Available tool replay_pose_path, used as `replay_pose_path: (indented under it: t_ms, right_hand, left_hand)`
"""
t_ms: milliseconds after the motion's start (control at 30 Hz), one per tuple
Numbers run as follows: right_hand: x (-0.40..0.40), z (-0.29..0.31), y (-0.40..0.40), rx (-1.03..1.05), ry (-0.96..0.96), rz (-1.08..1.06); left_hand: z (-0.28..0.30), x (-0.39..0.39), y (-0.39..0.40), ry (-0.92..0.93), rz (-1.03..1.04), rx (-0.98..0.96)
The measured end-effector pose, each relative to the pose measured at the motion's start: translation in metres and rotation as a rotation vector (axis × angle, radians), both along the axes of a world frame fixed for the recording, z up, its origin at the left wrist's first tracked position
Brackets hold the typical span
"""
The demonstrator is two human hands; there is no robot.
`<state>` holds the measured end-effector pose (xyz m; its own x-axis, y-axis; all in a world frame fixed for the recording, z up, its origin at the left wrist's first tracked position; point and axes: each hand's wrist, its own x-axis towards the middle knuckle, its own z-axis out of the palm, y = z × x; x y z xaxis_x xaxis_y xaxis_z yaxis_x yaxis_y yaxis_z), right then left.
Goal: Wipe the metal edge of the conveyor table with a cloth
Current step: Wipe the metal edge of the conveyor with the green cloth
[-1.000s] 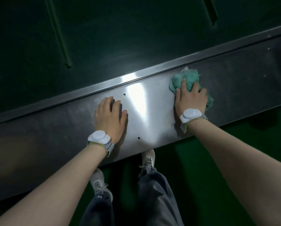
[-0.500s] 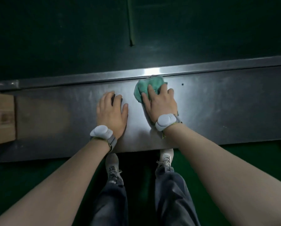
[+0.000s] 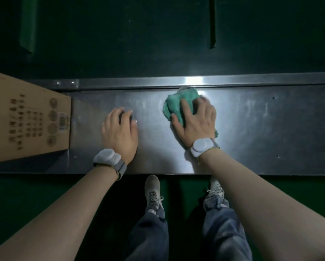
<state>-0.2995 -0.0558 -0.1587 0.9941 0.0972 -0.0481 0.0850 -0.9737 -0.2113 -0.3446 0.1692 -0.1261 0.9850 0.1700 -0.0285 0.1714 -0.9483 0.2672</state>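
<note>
A wide metal edge point(image 3: 261, 129) of the conveyor table runs left to right across the middle of the view, with a raised strip along its far side. A crumpled green cloth point(image 3: 176, 103) lies on it near that strip. My right hand point(image 3: 195, 119) presses down on the cloth, fingers spread over it, and part of the cloth sticks out beyond the fingers and by the wrist. My left hand point(image 3: 120, 132) rests flat on the bare metal to the left of the cloth, holding nothing. Both wrists carry white bands.
A brown cardboard box point(image 3: 26, 117) with printed marks sits on the metal at the far left. Beyond the strip lies the dark green conveyor belt point(image 3: 157, 34). Below the table edge are my legs, shoes and a green floor point(image 3: 26, 194).
The view has swung left, so the cardboard box has come into sight. My right hand has slid the cloth along the metal, first toward my left hand, then away again. My left hand stays flat.
</note>
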Motion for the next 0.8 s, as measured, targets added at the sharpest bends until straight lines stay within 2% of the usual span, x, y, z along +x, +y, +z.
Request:
replay_pose_path:
  t_ms: [167, 367, 600, 700, 800]
  right_hand:
    - [0.002, -0.011, 0.038, -0.025, 0.009, 0.015]
    - [-0.007, -0.006, 0.157, 0.02, 0.063, 0.002]
    - [-0.01, -0.007, 0.265, 0.077, 0.184, 0.2]
    - [-0.014, -0.007, 0.279, 0.079, 0.208, 0.281]
    - [-0.03, -0.008, 0.266, 0.087, 0.238, 0.41]
  left_hand:
    - [-0.008, -0.005, 0.052, -0.03, -0.013, -0.002]
    - [-0.014, -0.021, 0.103, -0.134, 0.113, -0.016]
    - [-0.028, -0.045, 0.139, -0.269, 0.227, -0.162]
    - [-0.03, -0.043, 0.142, -0.392, 0.192, -0.187]
    - [-0.03, -0.04, 0.135, -0.433, 0.177, -0.196]
